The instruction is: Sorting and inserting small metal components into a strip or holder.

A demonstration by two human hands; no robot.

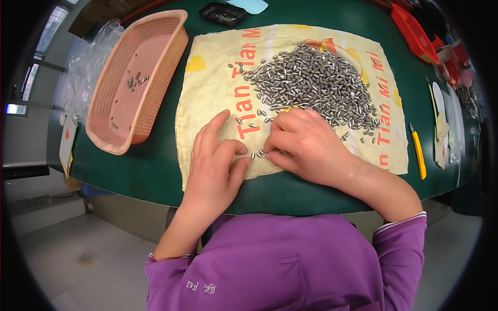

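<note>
A big heap of small shiny metal pieces (316, 83), oblong with rounded ends, lies on a pale yellow printed cloth (210, 78). My left hand (213, 158) rests at the cloth's near left part, thumb and forefinger apart and the other fingers stretched out. Between my two hands, a few loose metal pieces (258, 154) lie close to the fingertips. My right hand (306, 145) is at the near side of the heap, its fingers curled in and thumb pressed against them. Whatever those fingers may hold is hidden.
At the left stands a pink plastic basket (158, 98) with a few metal pieces in it, beside a clear plastic bag (93, 72). A yellow utility knife (418, 153) lies right of the cloth. Farther back are a black tray (223, 14) and a red bin (412, 33).
</note>
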